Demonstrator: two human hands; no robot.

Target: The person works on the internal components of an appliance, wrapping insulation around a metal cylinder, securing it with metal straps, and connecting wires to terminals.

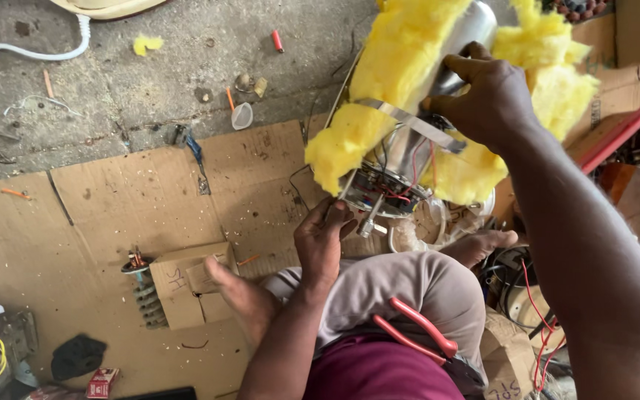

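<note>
Shiny metal cylinder tank [409,144], wrapped in loose yellow fibre insulation [401,59], is hanging in the air above the flattened brown cardboard sheet [112,215] on the floor, with its wired end plate [383,191] pointing down toward your knees. Your right hand [487,92] is gripping the upper side of the tank, just where the thin metal strap [409,118] is crossing the insulation. Your left hand [324,237] is reaching up with the fingers closed on the lower rim of the end plate, beside the short metal stud [368,221].

You are carrying the whole weight mostly with one hand, so the tank is at risk of slipping on the soft insulation and falling on your bare foot [242,296] below. The thin red and black wires [401,185] at the end plate are lying close to your left fingers; a hard pull could be tearing them off. The strap edge looks sharp and could be cutting your palm. The red-handled pliers [416,330] are resting loose on your lap and could be sliding off if you are moving your leg.
</note>
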